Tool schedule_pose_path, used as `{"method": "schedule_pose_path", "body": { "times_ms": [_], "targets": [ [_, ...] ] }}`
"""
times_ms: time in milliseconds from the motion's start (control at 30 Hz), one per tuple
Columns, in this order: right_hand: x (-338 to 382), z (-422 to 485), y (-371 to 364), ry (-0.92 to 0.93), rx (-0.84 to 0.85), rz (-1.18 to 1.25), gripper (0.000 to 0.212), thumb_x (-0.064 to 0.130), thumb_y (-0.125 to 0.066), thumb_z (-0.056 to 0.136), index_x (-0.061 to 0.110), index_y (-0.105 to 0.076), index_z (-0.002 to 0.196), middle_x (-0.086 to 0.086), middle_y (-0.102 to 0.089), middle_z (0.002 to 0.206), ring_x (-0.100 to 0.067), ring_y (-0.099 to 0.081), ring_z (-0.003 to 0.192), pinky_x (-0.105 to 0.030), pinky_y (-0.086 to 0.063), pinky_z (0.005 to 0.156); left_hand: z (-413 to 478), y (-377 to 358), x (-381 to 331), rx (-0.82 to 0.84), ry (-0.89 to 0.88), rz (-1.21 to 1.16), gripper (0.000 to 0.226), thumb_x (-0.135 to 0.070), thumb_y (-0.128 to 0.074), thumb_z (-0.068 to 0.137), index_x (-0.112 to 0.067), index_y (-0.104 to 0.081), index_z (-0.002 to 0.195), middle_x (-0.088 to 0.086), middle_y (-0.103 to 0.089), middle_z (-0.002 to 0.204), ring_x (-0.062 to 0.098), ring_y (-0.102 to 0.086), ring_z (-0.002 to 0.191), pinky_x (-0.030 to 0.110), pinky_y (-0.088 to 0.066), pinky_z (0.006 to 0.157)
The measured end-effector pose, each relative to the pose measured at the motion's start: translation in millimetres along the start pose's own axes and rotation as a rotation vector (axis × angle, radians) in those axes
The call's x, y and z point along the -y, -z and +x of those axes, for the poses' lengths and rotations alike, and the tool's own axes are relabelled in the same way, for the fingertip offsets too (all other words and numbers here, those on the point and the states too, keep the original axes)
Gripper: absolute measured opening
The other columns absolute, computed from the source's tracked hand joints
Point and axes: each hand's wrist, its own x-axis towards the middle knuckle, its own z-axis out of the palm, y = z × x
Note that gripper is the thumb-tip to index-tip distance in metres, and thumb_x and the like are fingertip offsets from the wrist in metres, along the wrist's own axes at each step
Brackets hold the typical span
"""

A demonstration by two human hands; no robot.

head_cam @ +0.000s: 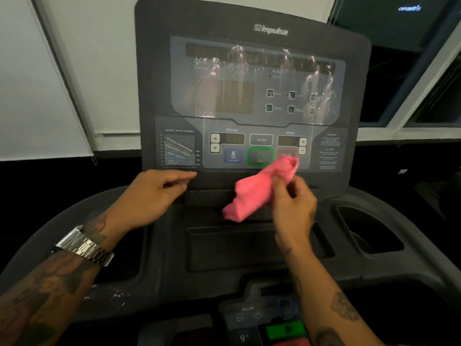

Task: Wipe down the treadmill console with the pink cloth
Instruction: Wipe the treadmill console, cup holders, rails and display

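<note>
Console (252, 91) upright, dark, filling the middle of the view; its lower edge sits just above both hands. Smeared streaks show across the upper display. Button panel (259, 148) below it: incline arrows at left, a green-ringed button at centre, plus and minus keys at right.

Right hand (293, 208) holds the cloth (259, 189), fingers (279, 188) curled round the bunched pink fabric. Cloth's upper end reaches the panel's lower right, over a red-ringed button; whether it touches the panel cannot be told. Its lower end hangs over the dark ledge below the console.

Left hand (152, 196) at the console's lower left edge, forefinger out along the edge, the other fingers loosely curled, holding nothing. A metal watch (83, 245) on that wrist.

Open gap between the two hands along the ledge. Shallow tray (239, 248) beneath it. Cup well (369, 231) at right, well apart from the cloth. White specks on the left of the moulded housing.

Behind: pale blind at left, dark windows (411, 71) at right. Second small control pad (272, 323) at bottom edge.
</note>
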Motion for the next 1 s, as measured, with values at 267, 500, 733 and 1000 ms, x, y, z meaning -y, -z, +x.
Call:
{"method": "schedule_pose_path", "body": {
  "times_ms": [267, 500, 733, 1000],
  "targets": [
    [-20.9, -26.7, -36.4, 0.562, 0.367, -0.566, 0.033, 0.022, -0.065, 0.074, 0.021, -0.075, 0.105, -0.004, -0.067, 0.105, -0.021, -0.049, 0.100, -0.034, -0.039, 0.093, -12.5, 41.5, 41.1, -0.435, 0.288, -0.217, 0.035, -0.020, -0.065, 0.086, -0.031, -0.065, 0.119, -0.010, -0.069, 0.110, 0.005, -0.064, 0.102, 0.030, -0.051, 0.092],
    [8.7, -54.9, -116.3, 0.686, 0.719, -0.534, 0.027, 0.012, -0.057, 0.067, 0.020, -0.077, 0.084, 0.001, -0.072, 0.085, -0.021, -0.061, 0.089, -0.038, -0.042, 0.087, -4.0, 20.9, 60.9, -0.322, 0.286, -0.379, 0.043, -0.006, -0.061, 0.088, -0.022, -0.060, 0.127, 0.003, -0.068, 0.120, 0.013, -0.064, 0.110, 0.045, -0.050, 0.099],
    [-0.4, -26.1, -82.2, 0.736, 0.855, -0.405, 0.041, 0.006, -0.055, 0.071, 0.017, -0.075, 0.105, -0.005, -0.070, 0.106, -0.020, -0.057, 0.099, -0.020, -0.038, 0.094, -6.5, 19.8, 62.2, -0.299, 0.288, -0.438, 0.044, 0.000, -0.053, 0.092, -0.029, -0.059, 0.125, -0.002, -0.070, 0.114, 0.013, -0.065, 0.110, 0.036, -0.052, 0.096],
    [-16.3, 23.1, -14.8, 0.616, 0.704, -0.459, 0.044, 0.006, -0.063, 0.067, 0.025, -0.074, 0.105, 0.033, -0.061, 0.103, 0.005, -0.054, 0.099, 0.000, -0.029, 0.094, -6.7, 24.2, 74.3, -0.265, 0.291, -0.426, 0.038, -0.026, -0.058, 0.084, -0.032, -0.064, 0.120, -0.004, -0.073, 0.111, 0.011, -0.066, 0.110, 0.043, -0.049, 0.100]
  ]
}}
